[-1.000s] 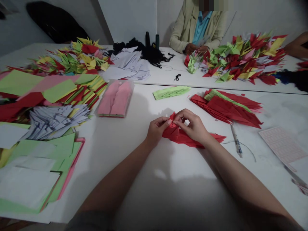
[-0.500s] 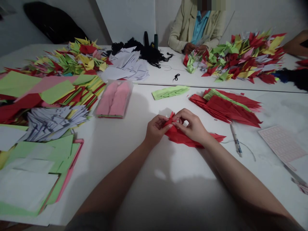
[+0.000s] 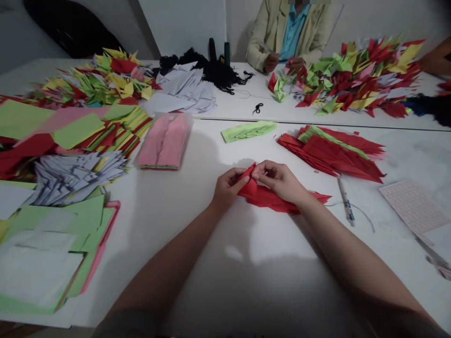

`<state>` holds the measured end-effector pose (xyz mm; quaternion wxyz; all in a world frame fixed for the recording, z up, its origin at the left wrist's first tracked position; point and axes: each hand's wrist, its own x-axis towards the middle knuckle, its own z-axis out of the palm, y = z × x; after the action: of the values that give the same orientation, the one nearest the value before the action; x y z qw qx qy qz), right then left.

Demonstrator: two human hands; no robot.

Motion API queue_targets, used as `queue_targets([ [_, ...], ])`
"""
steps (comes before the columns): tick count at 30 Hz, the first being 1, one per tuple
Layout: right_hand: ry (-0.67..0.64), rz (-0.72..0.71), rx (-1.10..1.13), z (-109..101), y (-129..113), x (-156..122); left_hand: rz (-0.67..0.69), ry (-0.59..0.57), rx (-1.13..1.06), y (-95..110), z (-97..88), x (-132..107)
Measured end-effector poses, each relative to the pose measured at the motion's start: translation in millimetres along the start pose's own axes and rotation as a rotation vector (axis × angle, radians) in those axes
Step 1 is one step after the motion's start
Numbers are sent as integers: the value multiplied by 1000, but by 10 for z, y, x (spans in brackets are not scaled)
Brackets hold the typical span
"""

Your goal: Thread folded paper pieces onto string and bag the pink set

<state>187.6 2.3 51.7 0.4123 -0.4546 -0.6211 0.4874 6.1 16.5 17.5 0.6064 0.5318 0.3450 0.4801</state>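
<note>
Between my two hands is a small piece of folded red paper (image 3: 250, 187), held just above the table. My left hand (image 3: 227, 186) pinches its left side between thumb and fingers. With thumb and forefinger, my right hand (image 3: 280, 180) grips its upper right edge. Below and behind the right hand lie several flat folded red papers (image 3: 273, 201) on the white table, partly covered by that hand and wrist. Farther off lies a row of folded light green papers (image 3: 249, 132).
Red folded papers (image 3: 327, 152) are stacked at the right, near a pen (image 3: 346, 203) and a printed sheet (image 3: 412, 209). To the left are a pink paper pack (image 3: 165, 142), white folded strips (image 3: 79, 176) and green sheets (image 3: 93, 230). Across the table, a person (image 3: 287, 40) handles paper beside colourful folded pieces (image 3: 366, 77).
The red paper between my hands has turned and shows a broader flat face and an upright point. My fingers have shifted slightly on it. The view has tipped down a little.
</note>
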Motion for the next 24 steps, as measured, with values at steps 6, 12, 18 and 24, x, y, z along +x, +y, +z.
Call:
queue_targets([
  [6, -4, 16, 58, 7, 83, 33, -68, -18, 96, -18, -27, 7],
  [12, 24, 9, 11, 34, 80, 30, -123, 65, 93, -25, -13, 12],
  [18, 122, -89, -94, 122, 97, 11, -109, 123, 69, -28, -15, 12],
  [24, 136, -95, -187, 135, 121, 7, -78, 158, 91, -26, -28, 14],
])
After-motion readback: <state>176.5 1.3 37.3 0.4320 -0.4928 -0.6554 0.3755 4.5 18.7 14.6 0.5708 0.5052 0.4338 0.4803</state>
